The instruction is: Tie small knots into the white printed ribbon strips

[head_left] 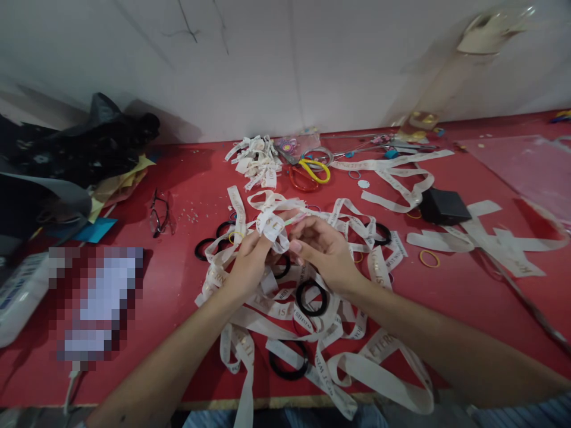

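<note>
- Head view, the only one we get: both hands are up over a red table [187,172], working a folded bit of white printed ribbon [273,227] between them.
- Left hand [248,264] is closed, fingertips pinching the ribbon loop from below. Right hand [322,249] is also closed in on the same piece from the other side, thumb and first fingers meeting the left ones. Whether there's a rubber band in the pinch too, can't tell, the fingers cover it.
- That ribbon sits at the top of a big tangled ribbon pile [312,333] right under the wrists, with black hair ties [311,298] mixed into it.
- My take on doing this bit well: keep the pinch tight at the fold so the loops don't slip, and lift the piece clear of the heap so loose tails below don't get dragged in.
- Further back there's a small stack of finished ribbon bows [257,160], yellow-handled scissors [314,169] just beside them, and a black box [442,206] off to the right.
- Eyeglasses [159,214] lie on the left, near a dark bag [84,142] against the wall.
</note>
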The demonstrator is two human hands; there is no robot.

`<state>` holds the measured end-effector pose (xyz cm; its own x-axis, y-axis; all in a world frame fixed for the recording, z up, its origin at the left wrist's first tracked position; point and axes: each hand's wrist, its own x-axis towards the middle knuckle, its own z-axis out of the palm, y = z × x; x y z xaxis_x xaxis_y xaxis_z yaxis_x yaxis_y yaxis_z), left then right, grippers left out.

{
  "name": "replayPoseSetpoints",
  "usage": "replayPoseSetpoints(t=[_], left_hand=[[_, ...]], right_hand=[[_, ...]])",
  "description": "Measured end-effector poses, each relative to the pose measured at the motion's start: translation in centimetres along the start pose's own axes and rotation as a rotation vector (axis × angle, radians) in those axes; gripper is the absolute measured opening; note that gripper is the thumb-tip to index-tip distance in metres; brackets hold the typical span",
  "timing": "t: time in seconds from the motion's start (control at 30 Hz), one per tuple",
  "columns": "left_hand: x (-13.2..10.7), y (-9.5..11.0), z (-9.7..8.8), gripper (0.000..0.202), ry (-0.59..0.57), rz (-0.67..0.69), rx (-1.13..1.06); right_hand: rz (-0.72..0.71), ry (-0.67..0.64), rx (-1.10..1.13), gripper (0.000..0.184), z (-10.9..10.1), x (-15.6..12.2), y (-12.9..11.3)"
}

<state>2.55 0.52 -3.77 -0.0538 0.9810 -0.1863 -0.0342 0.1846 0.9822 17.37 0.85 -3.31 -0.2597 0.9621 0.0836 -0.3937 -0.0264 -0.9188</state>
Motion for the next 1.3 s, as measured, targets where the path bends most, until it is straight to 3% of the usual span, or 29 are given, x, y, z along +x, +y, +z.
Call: replayPoseSetpoints(t=[0.1,0.27,0.53,0.87,1.03,1.17,1.3], left_hand=[[-0.2,0.7,0.1,0.027,-0.027,0.071,0.089],[-0.7,2.2,0.3,0.036,-0.094,0.134,0.264],[-0.2,2.4,0.3,0.031,-0.141,0.178,0.24],[-0.1,2.4,0.3,0.024,-0.261,0.107,0.059],[0.3,2.3,0.1,0.018,-0.283,0.071,0.015],[-0.1,2.3,-0.4,0.025,-0.314,0.059,-0.085],[-0.8,3.3,-0.8,0.034,-0.427,0.14,-0.004]], right_hand=[[-0.026,0.002,-0.033,0.021,0.0,-0.1,-0.1],[-0.113,0.198,-0.167,0.025,-0.1,-0.5,-0.4],[-0.192,0.149,-0.435,0.017,-0.3,-0.5,0.0],[-0.249,0.121,-0.379,0.011,-0.5,0.1,-0.3],[-0.267,0.168,-0.367,0.011,-0.7,-0.1,-0.1],[-0.271,0.226,-0.243,0.021,-0.7,-0.2,0.2],[-0.27,0.262,-0.169,0.039,-0.6,0.0,0.1]])
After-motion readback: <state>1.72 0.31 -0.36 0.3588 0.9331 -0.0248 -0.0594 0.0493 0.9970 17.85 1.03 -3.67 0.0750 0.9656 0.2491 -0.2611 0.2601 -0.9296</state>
